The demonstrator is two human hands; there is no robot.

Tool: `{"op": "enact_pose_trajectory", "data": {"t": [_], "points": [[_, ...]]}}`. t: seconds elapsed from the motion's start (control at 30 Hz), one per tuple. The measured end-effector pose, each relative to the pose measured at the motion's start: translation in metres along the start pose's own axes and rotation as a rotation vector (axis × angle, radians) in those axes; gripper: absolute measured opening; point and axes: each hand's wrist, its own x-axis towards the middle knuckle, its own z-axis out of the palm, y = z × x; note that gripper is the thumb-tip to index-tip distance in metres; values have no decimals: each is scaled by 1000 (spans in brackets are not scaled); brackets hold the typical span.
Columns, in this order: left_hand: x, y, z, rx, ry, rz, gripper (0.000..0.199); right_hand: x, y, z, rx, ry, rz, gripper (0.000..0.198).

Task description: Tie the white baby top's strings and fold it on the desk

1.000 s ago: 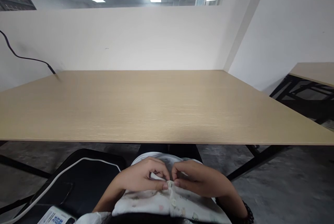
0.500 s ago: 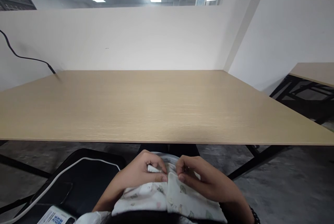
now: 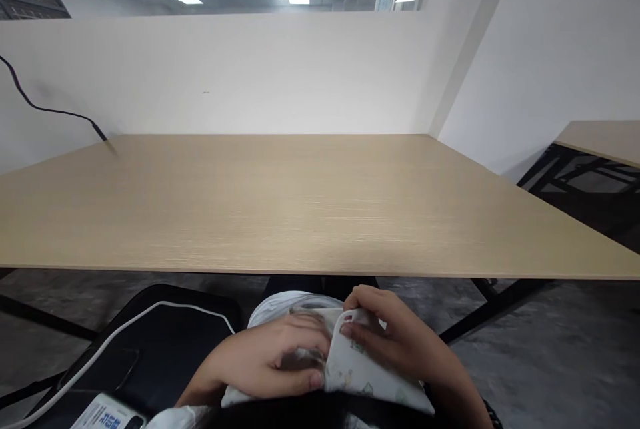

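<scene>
A white cloth (image 3: 357, 369) with small green and brown prints lies across my lap, below the table's front edge. My right hand (image 3: 387, 332) pinches its raised edge between thumb and fingers, near a rounded corner with a small slot in it. Over the cloth's left part is my left hand (image 3: 275, 352), its curled fingers blurred by motion. A gap shows between its thumb and fingers, close to the raised edge. The left fingertips are partly hidden, and whether they touch the fabric is unclear.
A wooden table (image 3: 280, 202) spans the view ahead, backed by a white partition (image 3: 280, 72). Left of me stands a black chair (image 3: 165, 349) with a white cable (image 3: 120, 329) across it and a white printed packet (image 3: 107, 413). A black cable (image 3: 60, 112) hangs at the far left.
My left hand has moved off its pinch at the cloth's middle, nearer to me, and its thumb has parted from the fingers. My right hand has lifted the edge, exposing the slotted corner.
</scene>
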Motion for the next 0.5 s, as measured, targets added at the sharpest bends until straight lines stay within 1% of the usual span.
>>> {"op": "enact_pose_trajectory", "data": {"t": [0.1,0.2,0.27,0.37,0.4,0.5], "points": [[-3,0,0,20,155,-158,22,0,0,1,-22,104,11,11],[-3,1,1,23,260,-280,25,0,-2,3,-54,108,-21,9],[-2,2,2,18,285,-319,27,0,-5,5,-35,82,-38,11],[0,2,4,-12,294,-329,28,1,-9,9,29,34,-48,26],[1,1,5,-21,297,-327,28,2,-9,10,43,20,-53,26],[1,-1,5,-41,307,-339,29,4,-7,13,52,7,-59,13]]}}
